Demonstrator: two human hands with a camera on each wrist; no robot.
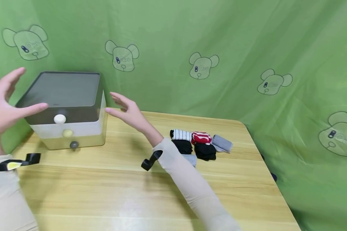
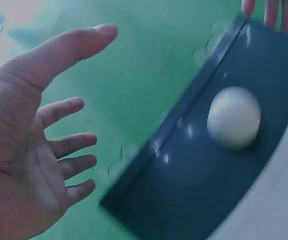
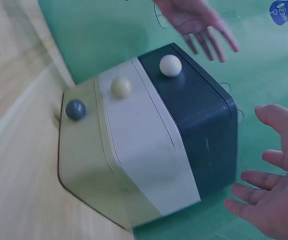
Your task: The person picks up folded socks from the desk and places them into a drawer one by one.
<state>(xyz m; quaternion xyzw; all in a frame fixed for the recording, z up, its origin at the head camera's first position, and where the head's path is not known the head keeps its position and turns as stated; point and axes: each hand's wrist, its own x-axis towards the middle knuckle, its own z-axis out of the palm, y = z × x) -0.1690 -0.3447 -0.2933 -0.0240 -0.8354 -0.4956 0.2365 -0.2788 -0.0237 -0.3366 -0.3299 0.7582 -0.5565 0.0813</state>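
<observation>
A three-tier drawer box (image 1: 75,114) stands at the back left of the table, dark grey on top, white in the middle and yellowish below, each tier with a round knob. My left hand (image 1: 3,106) hovers at the box's left front, thumb spread wide from the fingers, holding nothing. To the right of the box my right hand (image 1: 130,114) is raised with its fingers extended and nothing in them. In the right wrist view a gap shows between the right hand (image 3: 274,180) and the dark top tier (image 3: 194,110). All the drawers look closed.
Several folded cloth items lie right of centre on the wooden table (image 1: 110,192): a striped one (image 1: 182,135), a red and white one (image 1: 201,138), black ones (image 1: 205,151) and grey ones (image 1: 222,143). A green curtain (image 1: 167,29) hangs behind the table.
</observation>
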